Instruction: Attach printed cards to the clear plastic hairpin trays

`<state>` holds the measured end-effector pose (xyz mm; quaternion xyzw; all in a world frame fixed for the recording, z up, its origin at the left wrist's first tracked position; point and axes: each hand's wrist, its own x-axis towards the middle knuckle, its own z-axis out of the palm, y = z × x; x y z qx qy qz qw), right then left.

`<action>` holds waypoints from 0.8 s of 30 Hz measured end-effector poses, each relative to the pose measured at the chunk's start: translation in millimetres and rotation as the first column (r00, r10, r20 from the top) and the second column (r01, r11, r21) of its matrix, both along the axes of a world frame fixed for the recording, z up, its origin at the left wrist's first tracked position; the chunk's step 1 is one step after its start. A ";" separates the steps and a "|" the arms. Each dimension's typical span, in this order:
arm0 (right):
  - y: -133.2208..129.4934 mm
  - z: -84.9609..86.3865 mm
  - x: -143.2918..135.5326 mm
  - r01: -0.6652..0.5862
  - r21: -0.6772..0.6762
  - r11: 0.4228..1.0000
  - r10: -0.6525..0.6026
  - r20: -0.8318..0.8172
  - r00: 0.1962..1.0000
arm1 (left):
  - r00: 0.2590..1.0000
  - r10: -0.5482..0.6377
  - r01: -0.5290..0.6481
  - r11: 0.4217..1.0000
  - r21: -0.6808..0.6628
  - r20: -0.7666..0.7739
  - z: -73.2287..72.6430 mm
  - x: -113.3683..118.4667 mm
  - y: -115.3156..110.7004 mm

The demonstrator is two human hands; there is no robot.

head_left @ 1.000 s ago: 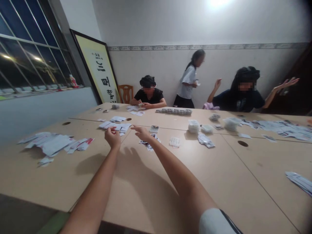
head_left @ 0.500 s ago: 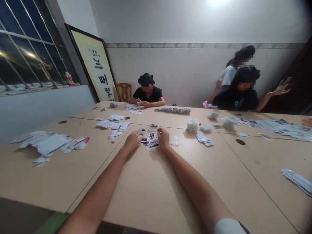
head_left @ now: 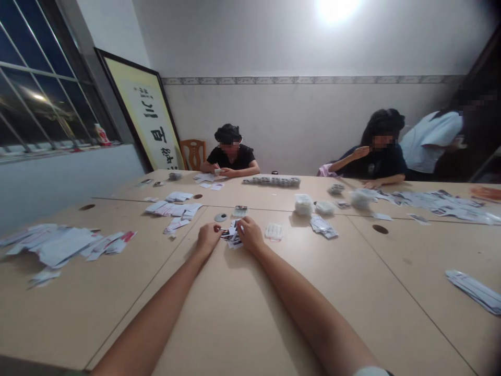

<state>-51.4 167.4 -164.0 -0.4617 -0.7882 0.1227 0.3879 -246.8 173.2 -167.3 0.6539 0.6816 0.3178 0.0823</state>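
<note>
Small printed cards (head_left: 235,243) lie in a loose pile on the table between my hands. My left hand (head_left: 209,238) is at the pile's left side, its fingers pinched at the edge of a dark-printed card (head_left: 225,234). Over the right side of the pile, my right hand (head_left: 250,235) has its fingers bent down and closed by a white card (head_left: 233,227); its fingertips are partly hidden. Just beyond are a small clear pack with a dark top (head_left: 240,210) and a grey round disc (head_left: 221,217). A translucent packet (head_left: 274,232) lies right of my right hand.
Paper slips (head_left: 66,245) are heaped at the left, more (head_left: 174,208) nearer the middle. Stacked clear packs (head_left: 303,204) and a paper bundle (head_left: 323,226) sit at right. A long row of packs (head_left: 271,181) lies before a seated person (head_left: 230,154); another person (head_left: 378,151) sits right.
My view has shifted slightly. Both hands stay at the cards, my right fingers now further over them. The person standing behind has moved right, and the seated person at right has brought a raised hand inward.
</note>
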 end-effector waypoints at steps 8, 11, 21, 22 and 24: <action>-0.9 -0.4 2.1 -0.007 0.013 1.000 0.009 -0.198 0.980 | 0.973 0.053 -0.089 0.984 0.152 0.226 13.5 0.1 -3.0; -0.9 0.0 0.0 -0.022 -0.001 1.000 0.021 -0.298 0.954 | 0.953 0.023 -0.094 0.970 0.222 0.303 15.4 6.6 -3.3; -6.8 -0.9 -10.0 -0.122 -0.030 0.992 0.102 -0.377 0.921 | 0.882 -0.109 -0.023 0.962 0.273 0.459 11.6 29.0 -7.0; -5.9 -1.7 -9.9 -0.115 -0.036 0.993 0.094 -0.369 0.925 | 0.871 -0.119 -0.017 0.962 0.272 0.476 10.8 30.1 -7.2; -3.0 -3.3 -8.9 -0.093 -0.052 0.994 0.069 -0.353 0.933 | 0.850 -0.134 -0.010 0.963 0.269 0.509 8.9 31.7 -7.1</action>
